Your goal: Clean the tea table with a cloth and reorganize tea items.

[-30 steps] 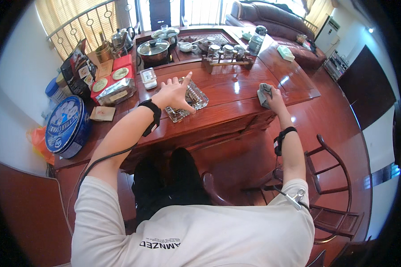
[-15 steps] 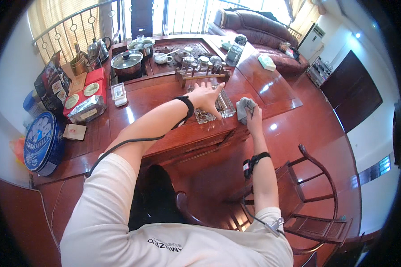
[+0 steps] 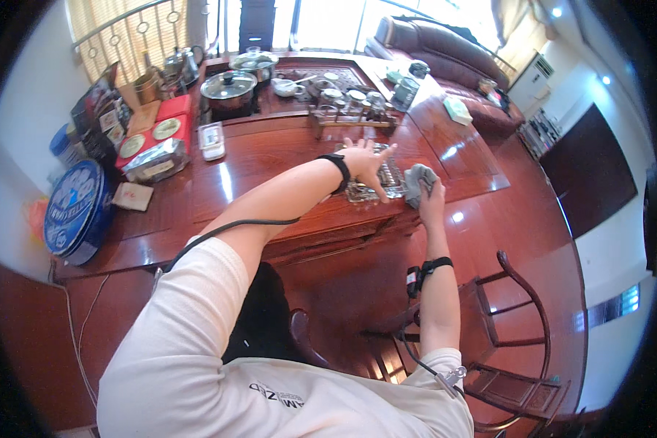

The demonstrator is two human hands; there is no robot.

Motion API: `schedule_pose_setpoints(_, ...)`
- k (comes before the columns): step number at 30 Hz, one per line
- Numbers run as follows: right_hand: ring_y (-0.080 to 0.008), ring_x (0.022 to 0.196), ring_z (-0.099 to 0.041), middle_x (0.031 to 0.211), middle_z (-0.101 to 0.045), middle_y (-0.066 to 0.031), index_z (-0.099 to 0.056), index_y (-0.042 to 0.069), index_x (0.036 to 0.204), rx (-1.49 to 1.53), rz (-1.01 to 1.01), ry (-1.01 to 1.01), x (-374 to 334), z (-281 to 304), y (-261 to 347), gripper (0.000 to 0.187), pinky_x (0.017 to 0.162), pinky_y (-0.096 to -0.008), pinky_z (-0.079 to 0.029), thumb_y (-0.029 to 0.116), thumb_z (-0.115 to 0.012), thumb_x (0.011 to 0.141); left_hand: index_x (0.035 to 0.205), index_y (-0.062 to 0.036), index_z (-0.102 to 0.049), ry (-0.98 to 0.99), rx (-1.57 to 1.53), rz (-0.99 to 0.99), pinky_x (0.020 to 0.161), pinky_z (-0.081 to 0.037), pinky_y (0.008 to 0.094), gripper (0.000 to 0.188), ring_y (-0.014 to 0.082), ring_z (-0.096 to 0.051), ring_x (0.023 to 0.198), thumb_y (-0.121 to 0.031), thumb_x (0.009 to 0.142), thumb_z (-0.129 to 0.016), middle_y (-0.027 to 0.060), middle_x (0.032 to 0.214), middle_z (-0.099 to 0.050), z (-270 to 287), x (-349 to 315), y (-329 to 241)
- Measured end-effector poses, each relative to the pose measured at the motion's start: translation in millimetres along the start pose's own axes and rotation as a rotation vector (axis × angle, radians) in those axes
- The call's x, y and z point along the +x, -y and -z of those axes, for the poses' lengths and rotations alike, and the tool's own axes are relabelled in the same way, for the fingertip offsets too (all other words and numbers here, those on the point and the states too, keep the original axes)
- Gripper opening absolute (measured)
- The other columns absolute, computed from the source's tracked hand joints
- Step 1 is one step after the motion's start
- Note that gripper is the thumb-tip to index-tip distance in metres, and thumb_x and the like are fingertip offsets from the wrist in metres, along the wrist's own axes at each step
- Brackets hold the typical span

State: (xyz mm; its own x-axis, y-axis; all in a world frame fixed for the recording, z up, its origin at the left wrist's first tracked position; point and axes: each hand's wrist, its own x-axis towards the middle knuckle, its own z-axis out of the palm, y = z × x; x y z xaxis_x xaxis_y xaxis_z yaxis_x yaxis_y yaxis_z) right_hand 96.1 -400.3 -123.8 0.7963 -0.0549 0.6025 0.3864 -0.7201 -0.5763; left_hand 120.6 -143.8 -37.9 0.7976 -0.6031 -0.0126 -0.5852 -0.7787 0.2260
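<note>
My left hand (image 3: 362, 165) is over a clear cut-glass dish (image 3: 394, 177), its fingers spread wide and the thumb reaching toward the near side. Part of the dish is hidden under the hand, and whether the palm presses on it I cannot tell. In my right hand (image 3: 432, 205) is a bunched grey cloth (image 3: 417, 185), gripped just right of the dish at the near edge of the wooden table (image 3: 270, 157). Both wrists wear black straps.
Behind the dish stands a wooden rack (image 3: 354, 123) with glass cups. Farther back are two lidded pots (image 3: 228, 89). A white-lidded box (image 3: 212, 141), a red gift box (image 3: 169, 130) and a blue round tin (image 3: 77, 212) sit to the left. A wooden chair (image 3: 515, 350) stands at the right.
The view has shifted, so the table's things appear a little farther right. My left hand stays spread over the dish. My right hand keeps the cloth beside it, slightly closer.
</note>
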Motion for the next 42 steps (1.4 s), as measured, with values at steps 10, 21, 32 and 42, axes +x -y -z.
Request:
schedule_pose_setpoints(10,-0.0424,0.109,-0.054,0.116,-0.055,-0.0275,-0.052,0.004,0.124,-0.069,-0.012,0.018,3.6,8.6,-27.5,0.036,0.094,-0.0464,-0.042,0.025,-0.057,0.095,0.152,-0.0337,-0.022,-0.009,0.252,0.234,0.109,-0.010,0.0695,0.115,0.0430,-0.023,0.141,-0.067,0.058,-0.079,0.0275,0.145,-0.036,84.9,-135.4,109.3)
schedule_pose_setpoints(21,-0.0392,0.116,-0.050,0.125,-0.052,-0.0241,-0.048,0.009,0.136,-0.283,-0.085,-0.163,-7.6,39.0,-20.3,0.042,0.097,-0.0439,-0.041,0.021,-0.054,0.096,0.155,-0.0263,0.002,0.122,0.316,0.574,0.115,-0.005,0.0601,0.147,0.0435,-0.011,0.145,-0.062,0.044,-0.088,0.0300,0.152,-0.024,100.8,-228.4,191.7)
schedule_pose_setpoints(32,-0.0380,0.116,-0.051,0.127,-0.048,-0.0175,-0.056,0.011,0.124,-0.320,0.319,0.039,-20.3,115.5,146.3,0.042,0.098,-0.0438,-0.043,0.001,-0.060,0.084,0.154,-0.0294,0.007,0.299,0.122,0.602,0.110,-0.031,0.0527,0.149,0.0419,-0.024,0.142,-0.055,0.044,-0.090,0.0269,0.153,-0.025,83.7,-191.1,217.1)
schedule_pose_setpoints(42,-0.0359,0.111,-0.056,0.125,-0.048,-0.0139,-0.061,0.024,0.121,-0.143,0.584,0.438,-36.1,27.8,253.1,0.057,0.091,-0.0424,-0.051,-0.001,-0.070,0.070,0.150,-0.0085,-0.014,0.147,0.066,0.470,0.100,-0.044,0.0447,0.131,0.0406,-0.050,0.123,-0.050,0.050,-0.088,0.0263,0.138,-0.041,70.2,-193.1,231.4)
